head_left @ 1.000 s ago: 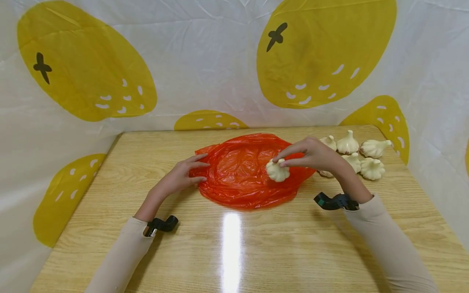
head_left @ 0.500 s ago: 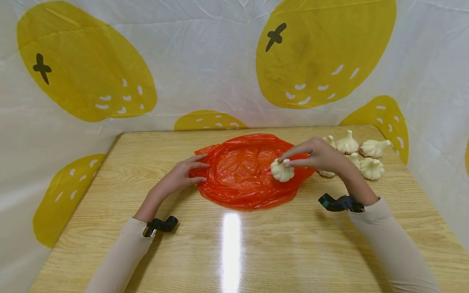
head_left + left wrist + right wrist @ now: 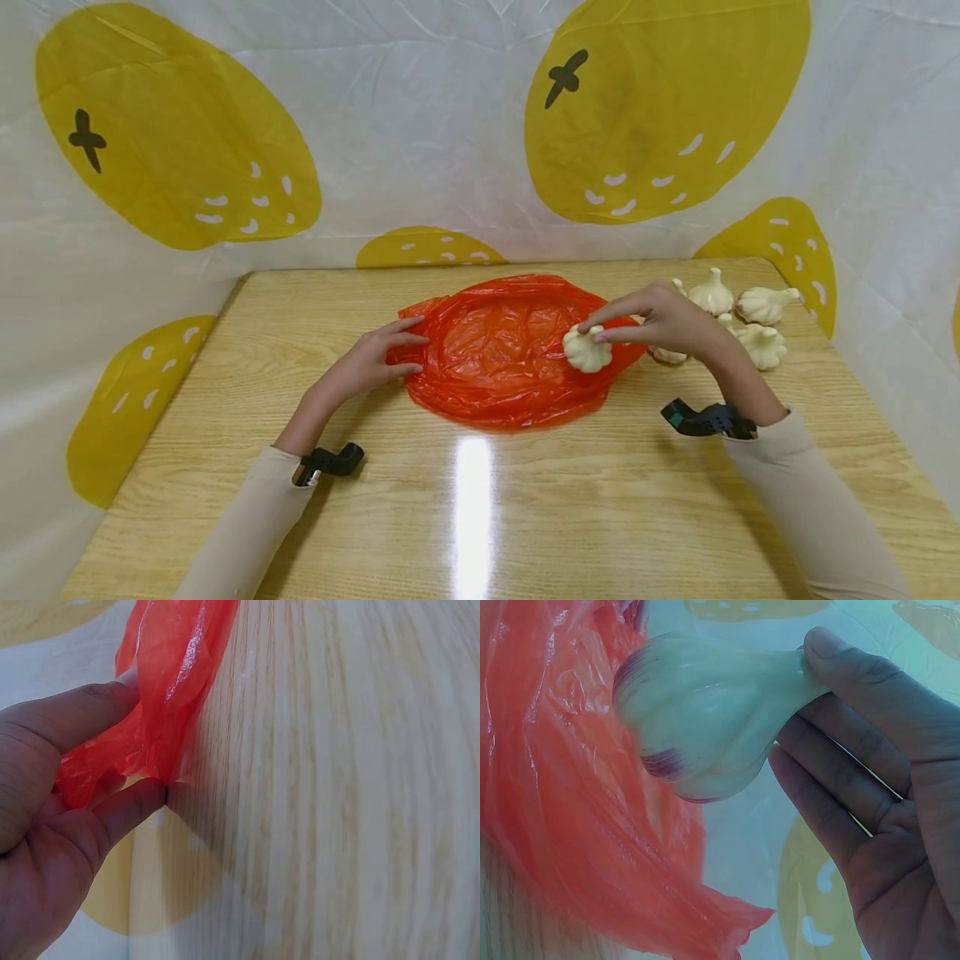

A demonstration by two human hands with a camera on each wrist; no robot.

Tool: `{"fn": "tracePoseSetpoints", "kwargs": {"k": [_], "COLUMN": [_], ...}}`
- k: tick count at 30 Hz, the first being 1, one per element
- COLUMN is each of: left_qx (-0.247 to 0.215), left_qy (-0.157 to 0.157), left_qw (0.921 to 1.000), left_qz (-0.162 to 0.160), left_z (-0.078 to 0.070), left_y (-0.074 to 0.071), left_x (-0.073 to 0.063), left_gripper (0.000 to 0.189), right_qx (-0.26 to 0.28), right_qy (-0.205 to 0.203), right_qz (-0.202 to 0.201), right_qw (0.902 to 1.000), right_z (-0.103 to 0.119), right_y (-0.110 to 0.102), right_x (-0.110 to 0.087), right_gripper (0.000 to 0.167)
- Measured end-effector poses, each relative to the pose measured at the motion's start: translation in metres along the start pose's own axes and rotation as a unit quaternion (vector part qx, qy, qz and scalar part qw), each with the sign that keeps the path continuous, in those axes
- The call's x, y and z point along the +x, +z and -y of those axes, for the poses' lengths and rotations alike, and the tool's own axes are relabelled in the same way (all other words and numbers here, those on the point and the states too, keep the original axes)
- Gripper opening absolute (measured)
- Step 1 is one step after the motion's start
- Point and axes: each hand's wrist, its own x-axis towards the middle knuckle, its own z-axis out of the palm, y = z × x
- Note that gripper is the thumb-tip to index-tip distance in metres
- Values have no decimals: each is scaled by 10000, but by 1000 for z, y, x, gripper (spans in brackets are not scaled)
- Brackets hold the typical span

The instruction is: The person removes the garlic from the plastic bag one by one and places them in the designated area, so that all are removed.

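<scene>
A red plastic bag (image 3: 495, 350) lies spread on the table with its mouth open. At its left end my left hand (image 3: 363, 360) holds the edge; the left wrist view shows the red film (image 3: 161, 697) between the thumb and fingers. Over the bag's right part, my right hand (image 3: 663, 319) pinches a garlic bulb (image 3: 587, 348) by its stem. In the right wrist view this bulb (image 3: 705, 712) is pale with purple streaks near its base, tilted with the stem toward the fingertips (image 3: 825, 643). The remaining fingers lie below the stem.
Several more garlic bulbs (image 3: 762, 345) stand and lie at the table's back right, partly hidden behind my right hand. The wooden table (image 3: 600, 500) meets a white curtain (image 3: 420, 125) with yellow fruit prints along its back and sides.
My right hand has moved a little to the right with the garlic bulb, from over the bag's middle right toward its right edge. The left hand and the bag have stayed put.
</scene>
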Motion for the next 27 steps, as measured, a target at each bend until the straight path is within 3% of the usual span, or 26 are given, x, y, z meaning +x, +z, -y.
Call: {"fn": "tracePoseSetpoints", "kwargs": {"k": [11, 20, 27], "left_qx": [-1, 36, -6], "left_qy": [-2, -23, -36], "left_qw": [10000, 10000, 10000], "left_qz": [5, 18, 48], "left_z": [-2, 1, -1], "left_y": [0, 0, 0], "left_x": [0, 1, -1], "left_gripper": [43, 43, 43], "right_qx": [-231, -320, -279], "right_qy": [786, 419, 534], "right_qz": [-10, -46, -90], "right_qw": [9966, 9986, 9981], "right_z": [6, 6, 7], "right_y": [-7, -14, -17], "right_x": [-11, -19, -30], "right_gripper": [30, 36, 37]}}
